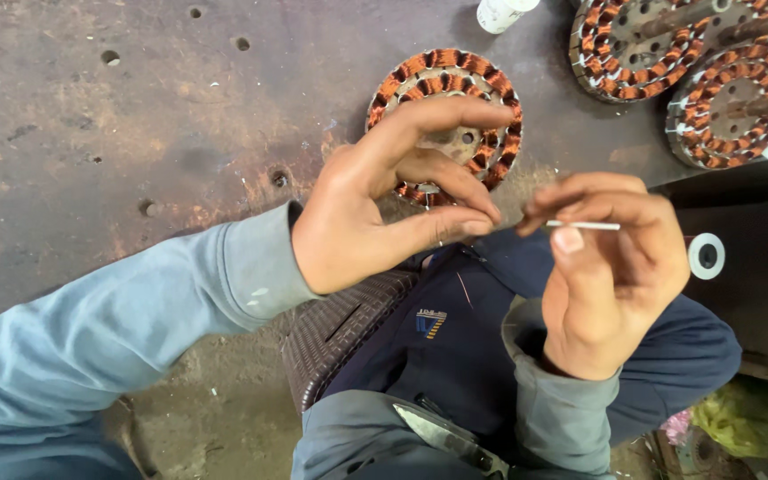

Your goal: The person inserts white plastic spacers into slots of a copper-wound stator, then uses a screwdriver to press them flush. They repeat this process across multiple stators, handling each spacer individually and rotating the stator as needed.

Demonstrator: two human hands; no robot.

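My left hand (pixel 375 209) is raised over the bench edge, its thumb and middle finger pinched together, apparently on a very thin wire that I can barely make out. My right hand (pixel 611 267) is beside it, fingers closed on a thin white tube (pixel 584 226) held level. The two hands' fingertips almost touch. Behind my left hand lies a round stator (pixel 460 76) wound with copper coils, flat on the worn metal bench (pixel 135 116); the hand hides its lower part.
Two more copper-wound stators (pixel 642 53) (pixel 735 102) lie at the back right. A white bottle (pixel 500 13) stands at the top edge, a white ring (pixel 707 256) at the right. A dark woven seat (pixel 340 329) and my dark lap are below.
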